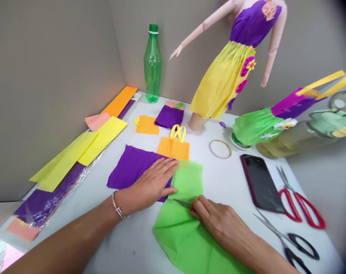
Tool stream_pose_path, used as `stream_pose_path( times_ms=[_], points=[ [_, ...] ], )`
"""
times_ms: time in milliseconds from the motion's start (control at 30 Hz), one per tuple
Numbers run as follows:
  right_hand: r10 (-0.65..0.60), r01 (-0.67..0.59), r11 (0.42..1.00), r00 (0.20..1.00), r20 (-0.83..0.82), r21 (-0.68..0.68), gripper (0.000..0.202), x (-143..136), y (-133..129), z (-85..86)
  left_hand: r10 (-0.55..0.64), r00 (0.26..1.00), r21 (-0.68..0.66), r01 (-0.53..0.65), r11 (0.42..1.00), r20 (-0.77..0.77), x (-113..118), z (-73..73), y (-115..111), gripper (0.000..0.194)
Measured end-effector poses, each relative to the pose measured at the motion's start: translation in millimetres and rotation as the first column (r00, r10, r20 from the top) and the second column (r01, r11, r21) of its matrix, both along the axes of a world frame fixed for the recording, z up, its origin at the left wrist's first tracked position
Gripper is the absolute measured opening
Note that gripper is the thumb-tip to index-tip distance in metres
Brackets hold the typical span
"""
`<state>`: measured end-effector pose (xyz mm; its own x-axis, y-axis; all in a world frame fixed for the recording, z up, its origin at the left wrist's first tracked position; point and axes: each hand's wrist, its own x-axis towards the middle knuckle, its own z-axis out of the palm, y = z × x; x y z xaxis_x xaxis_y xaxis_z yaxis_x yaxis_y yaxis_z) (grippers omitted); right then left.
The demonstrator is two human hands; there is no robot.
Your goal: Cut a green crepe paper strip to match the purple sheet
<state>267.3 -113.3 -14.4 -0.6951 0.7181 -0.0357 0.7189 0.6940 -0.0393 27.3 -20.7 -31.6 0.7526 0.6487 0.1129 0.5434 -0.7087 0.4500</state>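
My left hand [152, 178] lies flat, fingers stretched out, across a purple crepe-like sheet [133, 167] and the left edge of a light green sheet [190, 177]. A bracelet circles that wrist. Closed around a pair of scissors [184, 203] is my right hand [215, 217]. Their blades point left across the green sheet, just below my left thumb; the handles are mostly hidden in my fingers. Below the blades, the green sheet spreads creased toward me, partly under my right forearm. Just beyond my left fingertips is a small orange bag [174, 148] with yellow handles.
Red-handled scissors [301, 205], black-handled scissors [287, 236] and a phone [262, 182] lie right. Behind stand a green bottle [152, 64], a doll figure in a yellow skirt [218, 82] and a green-skirted piece [252, 127]. A bangle [220, 149] lies mid-table; yellow sheets [101, 140] are left.
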Motion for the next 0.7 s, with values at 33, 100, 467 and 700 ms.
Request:
stream_pose_path(
  times_ms=[33, 100, 467, 700],
  points=[
    [0.004, -0.004, 1.0, 1.0, 0.002, -0.009, 0.014, -0.1, -0.6, 0.4, 0.0, 1.0, 0.001, 0.0, 1.0, 0.0, 0.0, -0.1, 0.0, 0.068],
    [0.013, -0.013, 1.0, 1.0, 0.0, -0.021, 0.012, 0.0, -2.3, 0.7, 0.001, 1.0, 0.0, -0.001, 1.0, -0.01, 0.2, -0.3, 0.1, 0.069],
    [-0.012, 0.012, 1.0, 1.0, 0.007, 0.028, 0.011, 2.2, -6.9, -5.6, 0.004, 0.999, -0.012, -0.005, 1.0, -0.04, 1.1, 1.9, -0.5, 0.071],
    [0.03, -0.032, 0.997, 0.999, 0.036, 0.069, 0.009, -4.8, 0.1, -1.0, 0.003, 0.999, -0.016, -0.004, 1.0, -0.045, 0.6, 3.1, -1.0, 0.07]
  ],
)
